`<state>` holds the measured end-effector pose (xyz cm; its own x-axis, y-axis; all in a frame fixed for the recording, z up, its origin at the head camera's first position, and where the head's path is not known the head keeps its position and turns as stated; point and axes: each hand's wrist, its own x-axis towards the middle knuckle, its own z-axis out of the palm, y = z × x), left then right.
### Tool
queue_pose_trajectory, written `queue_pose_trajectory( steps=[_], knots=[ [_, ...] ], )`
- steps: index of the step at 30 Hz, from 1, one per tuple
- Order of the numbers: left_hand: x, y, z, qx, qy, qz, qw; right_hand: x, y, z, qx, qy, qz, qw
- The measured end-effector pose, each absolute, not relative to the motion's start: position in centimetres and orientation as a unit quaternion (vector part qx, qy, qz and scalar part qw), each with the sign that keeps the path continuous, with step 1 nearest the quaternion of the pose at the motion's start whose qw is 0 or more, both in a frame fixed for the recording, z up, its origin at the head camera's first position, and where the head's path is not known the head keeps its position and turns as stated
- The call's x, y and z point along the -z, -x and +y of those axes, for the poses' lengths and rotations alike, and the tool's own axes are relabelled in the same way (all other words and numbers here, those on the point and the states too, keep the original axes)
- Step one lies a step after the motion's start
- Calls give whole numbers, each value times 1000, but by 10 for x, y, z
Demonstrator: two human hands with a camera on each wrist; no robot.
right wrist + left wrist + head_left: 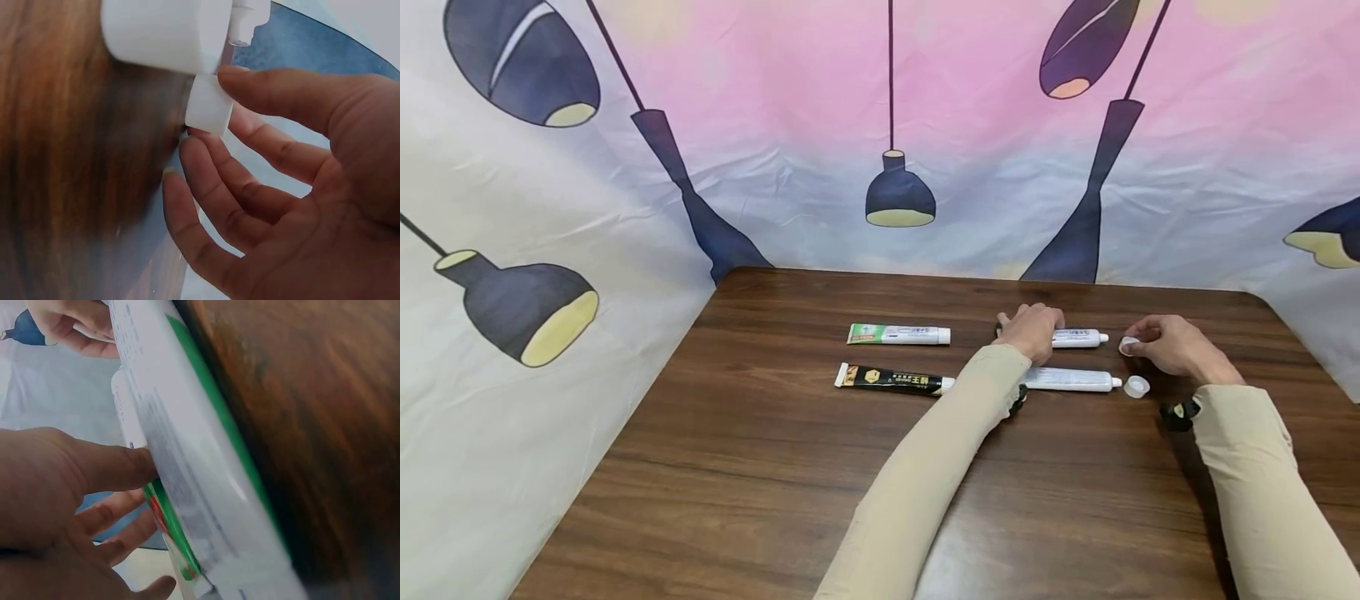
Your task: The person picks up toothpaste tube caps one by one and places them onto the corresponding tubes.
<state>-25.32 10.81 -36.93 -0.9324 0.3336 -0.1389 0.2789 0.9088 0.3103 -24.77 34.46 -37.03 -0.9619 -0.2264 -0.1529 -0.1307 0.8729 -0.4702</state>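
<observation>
The left hand holds the far white tube down on the counter, fingers curled round it. The right hand pinches a small white cap beside the tube's open tip. Another white cap, a second white tube, a green-ended tube and a black tube lie close by.

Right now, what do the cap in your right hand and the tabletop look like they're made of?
The white cap pinched by the right hand looks like matte moulded plastic: opaque and smooth-walled. The tabletop looks like wood or wood-grain laminate, dark brown with streaked grain and a slight sheen.

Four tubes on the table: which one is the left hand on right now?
The far right tube, in the back row, uncapped. The left hand covers its tail end; the near right tube and both left tubes lie untouched.
</observation>
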Motion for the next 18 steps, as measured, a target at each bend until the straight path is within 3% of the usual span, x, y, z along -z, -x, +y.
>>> queue_pose_trajectory(
  steps=[18],
  knots=[
    [366,247,89,-137,-228,963,53,367,246,333,276,201,937,69]
  ],
)
